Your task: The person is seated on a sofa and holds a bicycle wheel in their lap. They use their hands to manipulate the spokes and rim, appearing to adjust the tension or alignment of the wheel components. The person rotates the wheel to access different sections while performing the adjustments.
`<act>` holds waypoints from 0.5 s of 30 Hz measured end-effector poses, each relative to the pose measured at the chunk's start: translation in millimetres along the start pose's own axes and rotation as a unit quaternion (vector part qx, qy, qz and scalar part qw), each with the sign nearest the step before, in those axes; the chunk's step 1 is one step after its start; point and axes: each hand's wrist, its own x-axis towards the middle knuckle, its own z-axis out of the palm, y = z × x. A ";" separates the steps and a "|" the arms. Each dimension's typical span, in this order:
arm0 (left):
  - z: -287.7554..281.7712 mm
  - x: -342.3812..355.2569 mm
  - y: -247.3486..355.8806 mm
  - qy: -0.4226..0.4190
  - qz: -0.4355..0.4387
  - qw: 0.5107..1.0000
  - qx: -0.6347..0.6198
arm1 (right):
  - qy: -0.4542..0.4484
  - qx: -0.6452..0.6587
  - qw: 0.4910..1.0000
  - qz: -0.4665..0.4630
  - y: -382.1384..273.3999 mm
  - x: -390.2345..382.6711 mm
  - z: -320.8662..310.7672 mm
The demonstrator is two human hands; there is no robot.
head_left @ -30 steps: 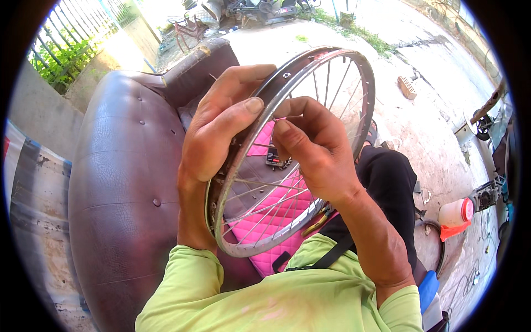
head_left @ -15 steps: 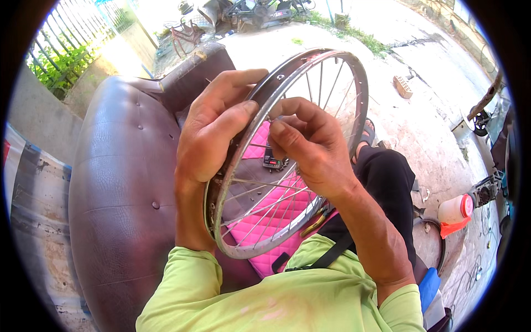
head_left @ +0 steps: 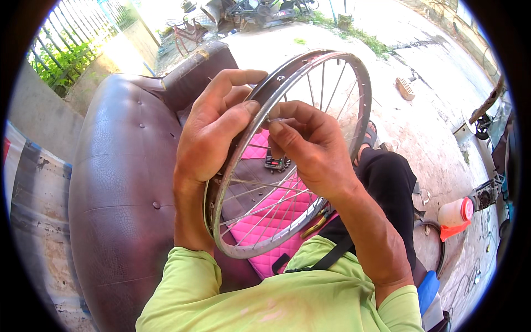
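Note:
A silver bicycle wheel rim (head_left: 360, 84) with spokes stands tilted above my lap. My left hand (head_left: 213, 130) grips its left side, thumb and fingers along the outer band. Inside the hoop, my right hand (head_left: 307, 145) pinches at something small near a spoke end at the rim's inner edge; the fingertips hide most of it. Through the spokes show a pink quilted pad (head_left: 264, 224), a small black case (head_left: 275, 161) and a tool with yellow handles (head_left: 313, 226) by my thigh.
A brown sofa (head_left: 116, 199) fills the left side. On the concrete floor are a perforated brick (head_left: 405, 89), a white bucket with red lid (head_left: 453, 212) and a black tyre (head_left: 440, 243). Machinery (head_left: 263, 12) stands at the back, metal parts (head_left: 487, 193) at right.
Since a second ago, my hands and the wheel have shifted slightly left and down. The left hand still grips the rim, and the right fingers stay pinched at the same place.

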 end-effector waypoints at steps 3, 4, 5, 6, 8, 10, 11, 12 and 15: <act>-2.5 1.3 -2.8 -0.004 0.015 1.000 0.013 | -0.002 -0.014 1.000 -0.002 -1.6 -0.7 1.2; -3.2 1.5 -3.2 -0.007 0.022 1.000 0.017 | -0.004 -0.012 1.000 -0.003 -2.4 -0.6 1.8; -3.2 1.5 -3.8 -0.005 0.024 1.000 0.015 | -0.005 -0.010 1.000 -0.004 -3.0 -0.5 2.5; -2.7 1.5 -4.5 -0.004 0.026 1.000 0.013 | -0.007 -0.007 1.000 -0.004 -3.2 -0.4 3.0; -2.0 1.5 -4.8 -0.002 0.027 1.000 0.008 | -0.002 -0.007 1.000 -0.009 -2.7 -0.6 4.1; -1.3 0.7 -4.4 0.000 0.023 1.000 0.002 | -0.002 -0.001 1.000 -0.013 -1.5 -0.3 3.6; -1.1 0.6 -3.8 -0.004 0.022 1.000 0.000 | -0.005 0.004 1.000 -0.014 -0.2 0.1 2.1; -0.7 0.5 -2.9 -0.008 0.021 1.000 -0.001 | -0.007 0.009 1.000 -0.016 0.7 0.2 1.0; 0.0 0.3 -0.7 -0.018 0.017 1.000 0.000 | -0.009 0.012 1.000 -0.018 1.6 -0.5 0.1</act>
